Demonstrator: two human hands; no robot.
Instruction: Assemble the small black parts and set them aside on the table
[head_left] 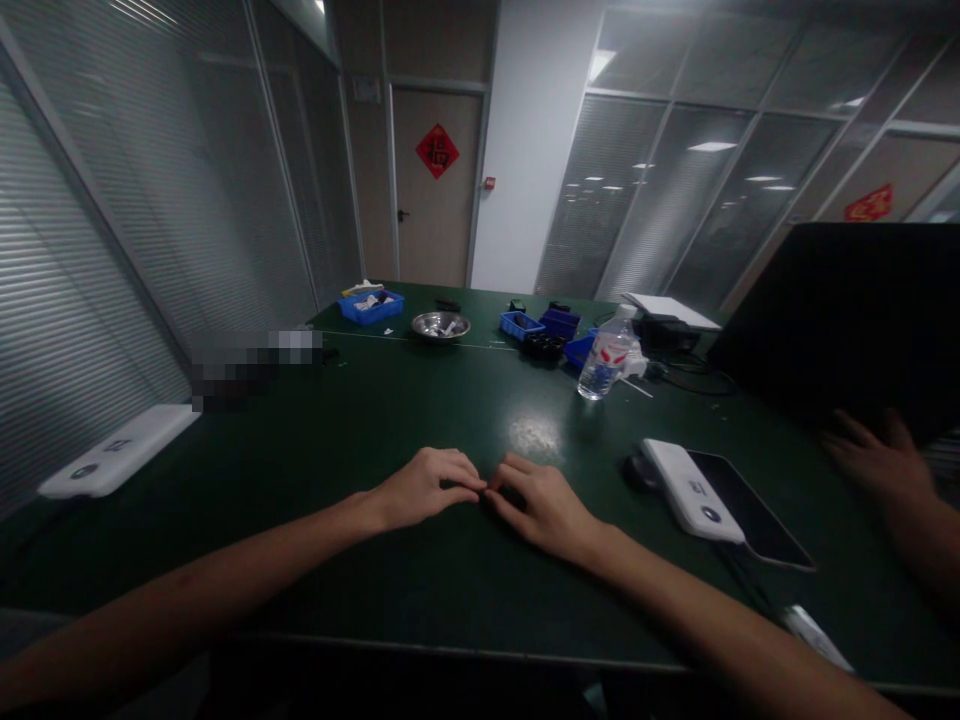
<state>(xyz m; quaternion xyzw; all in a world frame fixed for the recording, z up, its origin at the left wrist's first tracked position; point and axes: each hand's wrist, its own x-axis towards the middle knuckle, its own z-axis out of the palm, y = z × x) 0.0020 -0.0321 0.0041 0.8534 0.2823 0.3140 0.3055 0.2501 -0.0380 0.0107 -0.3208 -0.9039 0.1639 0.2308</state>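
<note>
My left hand (433,488) and my right hand (541,505) meet above the dark green table (420,590), close in front of me. Both are closed in a pinch, thumb against fingers, with the fingertips almost touching. If anything lies between the fingertips, it is too small and dark to make out. To the right of my right hand lies a white power-bank-like device (694,492), resting against a dark tablet (754,510), beside a black mouse (640,472).
Toward the back stand a metal bowl (440,328), a blue tray (373,307) and a water bottle (604,360). Another white device (120,452) lies left. At right, another person's hand (889,460) is near a large black screen (847,320).
</note>
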